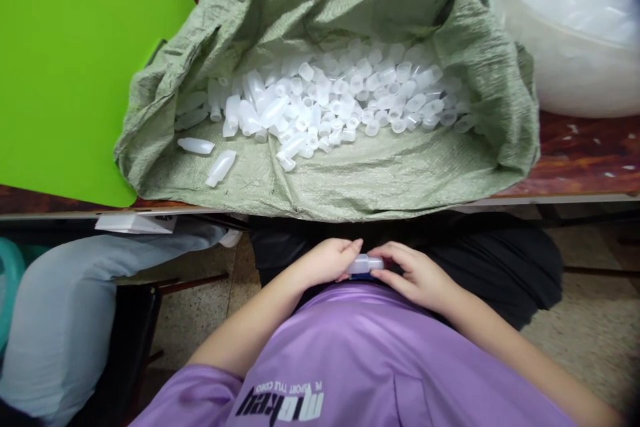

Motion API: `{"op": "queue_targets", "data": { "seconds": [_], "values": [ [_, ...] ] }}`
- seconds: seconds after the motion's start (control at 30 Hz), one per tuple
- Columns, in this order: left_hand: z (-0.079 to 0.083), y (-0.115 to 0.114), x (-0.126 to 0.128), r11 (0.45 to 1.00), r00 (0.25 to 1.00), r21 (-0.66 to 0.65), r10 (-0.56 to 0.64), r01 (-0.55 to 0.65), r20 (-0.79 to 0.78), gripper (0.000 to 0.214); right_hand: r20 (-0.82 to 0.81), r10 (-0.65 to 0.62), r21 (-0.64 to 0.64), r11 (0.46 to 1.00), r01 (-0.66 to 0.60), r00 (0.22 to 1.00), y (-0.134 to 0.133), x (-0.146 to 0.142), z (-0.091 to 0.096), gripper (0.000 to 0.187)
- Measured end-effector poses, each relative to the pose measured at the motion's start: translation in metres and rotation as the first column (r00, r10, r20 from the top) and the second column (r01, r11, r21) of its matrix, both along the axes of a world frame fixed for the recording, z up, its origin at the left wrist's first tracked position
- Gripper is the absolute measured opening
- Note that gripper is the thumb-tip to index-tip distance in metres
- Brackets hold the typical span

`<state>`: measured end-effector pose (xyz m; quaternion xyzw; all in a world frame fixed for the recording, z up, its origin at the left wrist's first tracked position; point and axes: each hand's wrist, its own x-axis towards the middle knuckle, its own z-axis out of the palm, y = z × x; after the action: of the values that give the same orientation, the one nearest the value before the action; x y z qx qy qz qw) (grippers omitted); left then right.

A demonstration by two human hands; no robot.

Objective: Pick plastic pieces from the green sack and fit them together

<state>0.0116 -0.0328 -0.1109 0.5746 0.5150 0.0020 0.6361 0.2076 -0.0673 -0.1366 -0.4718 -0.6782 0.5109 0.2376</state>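
Below the table edge, close to my purple shirt, both hands meet on one small translucent plastic bottle (365, 264). My left hand (327, 261) curls its fingers round the bottle's left end. My right hand (417, 273) pinches its right end; a dark blue bit shows just under the bottle. On the table above lies an open green woven sack (350, 180) with a heap of several small white plastic bottles (330, 103) spilling toward its mouth. Two bottles (207, 157) lie apart at the sack's left lip.
A bright green sheet (65, 60) covers the table's left part. A big translucent white tub (575, 33) stands at the back right on the brown tabletop (585, 153). Another person's leg in light jeans (75, 307) sits at my left. Speckled floor lies below.
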Motion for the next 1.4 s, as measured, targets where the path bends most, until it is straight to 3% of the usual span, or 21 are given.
{"op": "queue_targets", "data": {
  "seconds": [0.1,0.17,0.23,0.4,0.47,0.57,0.63,0.67,0.73,0.8,0.87,1.0,1.1,1.2,1.3,1.37,1.4],
  "values": [
    [-0.001,0.000,-0.001,0.999,1.000,-0.047,0.015,-0.014,0.018,0.055,0.067,0.013,-0.033,0.999,-0.011,0.998,-0.001,-0.001,-0.001,0.033],
    [-0.001,0.000,-0.002,0.997,0.999,-0.060,0.041,-0.039,0.025,0.056,0.065,0.019,0.042,0.999,-0.022,0.998,-0.001,-0.003,-0.002,0.028],
    [-0.001,0.001,-0.003,0.997,0.999,-0.069,0.042,-0.040,0.023,0.056,0.108,0.072,0.127,0.988,-0.086,0.991,-0.001,-0.004,0.000,0.030],
    [-0.001,0.001,-0.005,0.993,1.000,-0.116,-0.031,0.031,0.006,0.055,0.241,0.247,0.120,0.952,-0.281,0.939,0.001,-0.004,0.005,0.028],
    [-0.001,0.001,-0.005,0.991,0.999,-0.132,-0.033,0.034,0.008,0.054,0.291,0.227,0.264,0.914,-0.307,0.929,0.003,-0.003,0.006,0.029],
    [0.000,0.002,-0.004,0.982,0.999,-0.187,-0.008,0.014,0.031,0.052,0.378,0.175,0.464,0.814,-0.350,0.909,0.005,-0.001,0.005,0.029],
    [0.002,0.003,-0.003,0.972,0.999,-0.233,0.003,0.010,0.054,0.050,0.390,0.198,0.505,0.771,-0.389,0.899,0.005,-0.002,0.003,0.026],
    [0.002,0.003,-0.003,0.968,0.998,-0.250,0.013,0.003,0.064,0.050,0.356,0.218,0.502,0.776,-0.383,0.909,0.005,-0.004,0.000,0.028],
    [0.001,0.000,-0.001,0.961,0.995,-0.273,0.067,-0.043,0.077,0.049,0.180,0.218,0.409,0.870,-0.275,0.959,0.003,-0.009,-0.006,0.032],
    [-0.004,-0.004,0.000,0.945,0.984,-0.298,0.163,-0.133,0.076,0.047,-0.007,0.140,0.226,0.965,-0.135,0.990,0.000,-0.016,-0.015,0.038],
    [-0.013,-0.009,0.001,0.921,0.968,-0.324,0.246,-0.215,0.058,0.045,-0.092,0.053,0.064,0.997,-0.047,0.994,-0.005,-0.022,-0.023,0.042],
    [-0.029,-0.013,0.004,0.877,0.940,-0.376,0.339,-0.299,0.042,0.045,-0.120,-0.027,-0.130,0.991,0.011,0.992,-0.009,-0.032,-0.034,0.047],
    [-0.036,-0.007,0.006,0.813,0.886,-0.463,0.449,-0.353,0.112,0.050,-0.072,-0.150,-0.258,0.958,0.126,0.986,-0.001,-0.033,-0.039,0.047],
    [-0.039,0.004,0.009,0.691,0.754,-0.560,0.635,-0.457,0.167,0.051,0.039,-0.317,-0.337,0.889,0.311,0.948,0.013,-0.029,-0.046,0.048],
    [-0.042,0.012,0.009,0.549,0.588,-0.598,0.794,-0.584,0.154,0.046,0.127,-0.401,-0.375,0.828,0.418,0.907,0.024,-0.019,-0.050,0.052],
    [-0.043,0.012,0.008,0.496,0.530,-0.608,0.836,-0.620,0.142,0.045,0.155,-0.388,-0.380,0.825,0.418,0.908,0.026,-0.010,-0.048,0.047],
    [-0.042,0.011,0.007,0.496,0.535,-0.613,0.834,-0.616,0.137,0.045,0.159,-0.368,-0.376,0.836,0.401,0.916,0.025,-0.006,-0.043,0.042]
  ]
}}
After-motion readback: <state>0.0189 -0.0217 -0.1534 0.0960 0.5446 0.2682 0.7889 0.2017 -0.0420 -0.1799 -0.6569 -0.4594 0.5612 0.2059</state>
